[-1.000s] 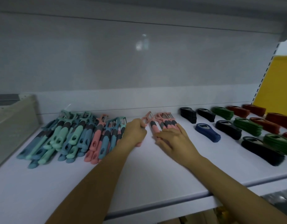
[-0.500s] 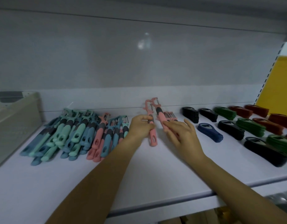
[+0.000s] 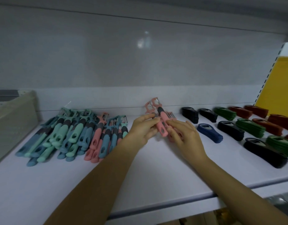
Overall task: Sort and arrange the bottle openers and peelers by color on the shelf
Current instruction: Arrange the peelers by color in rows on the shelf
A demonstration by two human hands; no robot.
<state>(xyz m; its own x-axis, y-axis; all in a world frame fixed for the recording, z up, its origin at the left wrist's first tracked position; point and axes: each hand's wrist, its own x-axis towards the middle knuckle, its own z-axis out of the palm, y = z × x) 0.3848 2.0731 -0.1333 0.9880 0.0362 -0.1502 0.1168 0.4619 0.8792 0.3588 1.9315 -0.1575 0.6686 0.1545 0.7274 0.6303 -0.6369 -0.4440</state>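
Head view: at mid-shelf (image 3: 156, 172) the left hand (image 3: 141, 131) pinches raised pink peelers (image 3: 162, 127) by their handles, the right hand (image 3: 186, 136) touching them, its grip unclear, between the mixed peeler pile (image 3: 72, 132) left and bottle openers (image 3: 230, 129) right.

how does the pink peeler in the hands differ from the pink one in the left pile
The held pink peeler is up off the shelf, blade end up, gripped between the left hand and right hand. The pile pink peeler lies flat, untouched, among blue and mint peelers. Both have pink handles with dark grips.
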